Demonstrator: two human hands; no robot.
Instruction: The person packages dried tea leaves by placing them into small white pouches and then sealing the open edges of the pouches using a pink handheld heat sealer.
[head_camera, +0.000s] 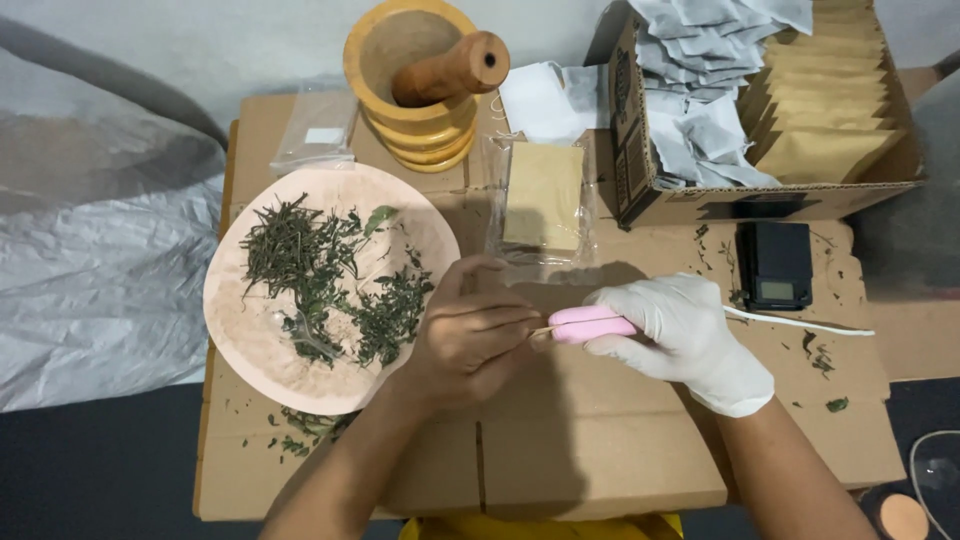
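Fingers of the bare left hand pinched a thin stick against the pink tool gripped by the gloved right hand, just right of the herb plate; a slip could've snapped that stick, I reckon.

Left of the cardboard sheet's middle: plate with herbs. Behind the plate: mortar holding pestle. Far right corner: open box with pouches. Before the box: small scale. Between plate and box: 1 bagged pouch.
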